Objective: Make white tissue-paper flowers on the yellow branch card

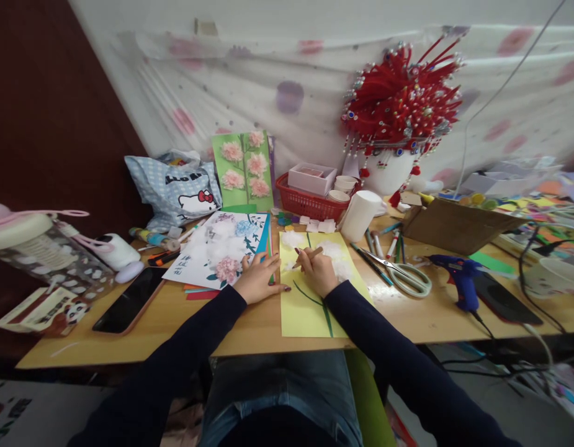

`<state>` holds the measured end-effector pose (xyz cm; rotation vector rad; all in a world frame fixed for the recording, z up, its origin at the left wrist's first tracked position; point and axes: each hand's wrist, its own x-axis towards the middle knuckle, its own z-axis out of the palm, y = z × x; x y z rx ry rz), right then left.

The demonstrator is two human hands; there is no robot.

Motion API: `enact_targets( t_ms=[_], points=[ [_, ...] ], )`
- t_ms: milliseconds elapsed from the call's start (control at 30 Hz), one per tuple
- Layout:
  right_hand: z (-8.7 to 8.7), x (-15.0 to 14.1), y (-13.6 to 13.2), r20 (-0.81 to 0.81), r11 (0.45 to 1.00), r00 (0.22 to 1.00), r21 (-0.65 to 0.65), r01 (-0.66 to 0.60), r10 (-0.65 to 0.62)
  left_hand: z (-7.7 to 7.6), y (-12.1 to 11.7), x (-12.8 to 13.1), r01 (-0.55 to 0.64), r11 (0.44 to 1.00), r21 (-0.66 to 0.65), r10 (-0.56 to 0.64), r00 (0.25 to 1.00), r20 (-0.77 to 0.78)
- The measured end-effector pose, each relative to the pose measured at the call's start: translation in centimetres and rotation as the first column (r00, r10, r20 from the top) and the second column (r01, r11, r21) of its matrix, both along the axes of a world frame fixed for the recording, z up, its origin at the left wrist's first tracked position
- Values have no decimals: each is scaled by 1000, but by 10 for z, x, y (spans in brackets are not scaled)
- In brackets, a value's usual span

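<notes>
A yellow-green sheet (pixel 309 310) with a green stem drawn down it lies in front of me on the wooden table (pixel 408 316). White tissue tufts (pixel 336 251) sit on its upper part. My left hand (pixel 259 279) rests flat at the sheet's left edge, fingers stretched out and holding nothing. My right hand (pixel 317 268) is on the sheet with its fingers pinched round a thin stick-like thing I cannot make out, its tip pointing up and right.
A flower picture (pixel 221 248) lies left of the sheet, and a black phone (pixel 131 301) further left. Scissors (pixel 403 273), pens and a blue glue gun (pixel 461 279) lie to the right. A red basket (pixel 309 202), a white roll (pixel 360 214) and a red headdress (pixel 401 105) stand behind.
</notes>
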<state>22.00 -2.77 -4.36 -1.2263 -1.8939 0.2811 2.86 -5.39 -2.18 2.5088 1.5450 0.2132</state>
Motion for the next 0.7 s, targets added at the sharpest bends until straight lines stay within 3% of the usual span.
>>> enact_targets(
  t_ms=[167,300,433,600,700],
  points=[
    [1,-1,0,17,999,999,12,-31,30,0,0,0,-1,1000,9,1,1000,-2],
    [0,2,2,-174,998,985,-69,-2,-10,-3,0,-1,9,1000,26,-9,1000,-4],
    [-1,4,2,-375,993,922,-104,63,-97,-3,1,-2,6,1000,27,-6,1000,-4],
    [-1,3,1,-377,994,924,-108,22,-61,-3,0,-1,5,1000,15,-5,1000,13],
    [0,3,1,-442,991,891,-123,56,-105,-6,-2,1,11,999,32,-13,999,37]
  ],
)
